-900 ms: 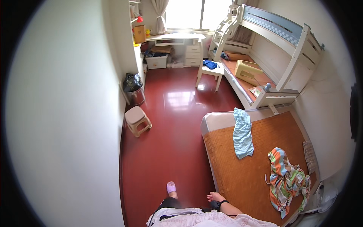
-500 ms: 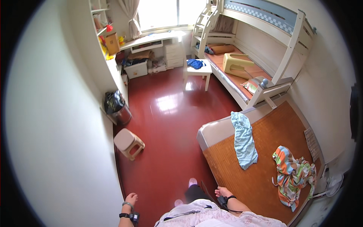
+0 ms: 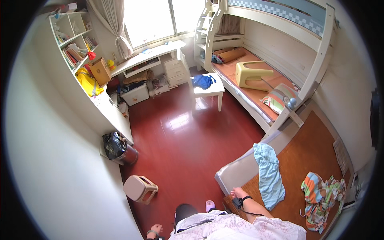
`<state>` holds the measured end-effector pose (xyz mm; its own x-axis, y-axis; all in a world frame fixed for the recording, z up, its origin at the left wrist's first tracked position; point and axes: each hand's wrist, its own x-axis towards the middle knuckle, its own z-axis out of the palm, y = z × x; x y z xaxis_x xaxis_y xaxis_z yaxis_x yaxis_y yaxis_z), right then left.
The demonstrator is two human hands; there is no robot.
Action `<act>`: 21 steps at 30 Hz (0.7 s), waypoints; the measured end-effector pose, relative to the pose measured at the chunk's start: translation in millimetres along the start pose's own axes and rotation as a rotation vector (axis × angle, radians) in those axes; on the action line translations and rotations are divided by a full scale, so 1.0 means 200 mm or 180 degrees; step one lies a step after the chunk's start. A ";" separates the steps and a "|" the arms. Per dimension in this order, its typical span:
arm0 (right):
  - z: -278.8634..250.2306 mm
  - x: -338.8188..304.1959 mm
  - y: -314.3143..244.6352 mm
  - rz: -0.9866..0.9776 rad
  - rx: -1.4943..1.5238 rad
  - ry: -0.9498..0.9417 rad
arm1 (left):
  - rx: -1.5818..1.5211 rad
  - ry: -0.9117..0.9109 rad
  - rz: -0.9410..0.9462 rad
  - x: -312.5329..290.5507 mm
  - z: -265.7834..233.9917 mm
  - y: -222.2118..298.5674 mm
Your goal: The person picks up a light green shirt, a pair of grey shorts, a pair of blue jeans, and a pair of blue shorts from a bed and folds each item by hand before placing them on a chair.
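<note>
My right hand [image 3: 237,193] hangs by the near left corner of the low mattress, its fingers loosely bent and nothing in them. A black band with a small device is round that wrist. My left hand [image 3: 157,229] is low at the bottom edge, also empty, with fingers slightly curled. The beige plastic stool [image 3: 138,189] on the floor is nearest to it, some way ahead. To the right of my right hand, a light blue cloth [image 3: 270,176] lies across the brown mat [image 3: 298,154] on the mattress. A crumpled striped, colourful cloth [image 3: 322,198] lies farther right.
A metal bin with a black bag [image 3: 115,145] stands by the left wall. Ahead, a white chair [image 3: 218,89] holds blue fabric [image 3: 204,81]. The bunk bed [image 3: 316,72] carries an overturned yellow stool [image 3: 242,74]. A desk [image 3: 144,56] and shelves [image 3: 72,40] line the far left.
I have moved forward, and the beige stool and mattress sit nearer. My left hand has dropped toward the bottom edge; my right has come alongside the mattress corner.
</note>
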<state>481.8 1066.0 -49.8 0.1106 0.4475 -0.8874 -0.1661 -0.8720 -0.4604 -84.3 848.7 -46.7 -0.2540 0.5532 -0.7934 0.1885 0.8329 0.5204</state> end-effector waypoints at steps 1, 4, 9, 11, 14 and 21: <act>0.04 0.04 -0.13 -0.0015 -0.0020 -0.0011 | -0.0163 -0.0127 -0.0164 0.02 -0.01 -0.01; 0.20 0.15 -0.45 -0.0029 0.0044 0.0019 | -0.0220 -0.0149 -0.0952 0.12 -0.06 0.07; 0.43 0.34 -0.73 0.0196 -0.0025 -0.0110 | -0.0324 -0.0069 -0.1450 0.34 -0.20 0.38; 0.55 0.42 -0.80 0.0210 0.0182 0.0037 | -0.0368 -0.0043 -0.1489 0.52 -0.31 0.56; 0.68 0.49 -0.97 0.0378 0.0587 0.0134 | -0.0345 0.0066 -0.1357 0.84 -0.53 0.91; 1.01 0.75 -1.65 0.0274 0.0494 -0.0158 | -0.0166 -0.0069 0.0766 1.52 -0.81 2.51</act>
<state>355.7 1461.2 -36.3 0.0417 0.3851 -0.9219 -0.3227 -0.8681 -0.3772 -221.2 1437.3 24.1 -0.1873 0.7357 -0.6509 0.1918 0.6773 0.7103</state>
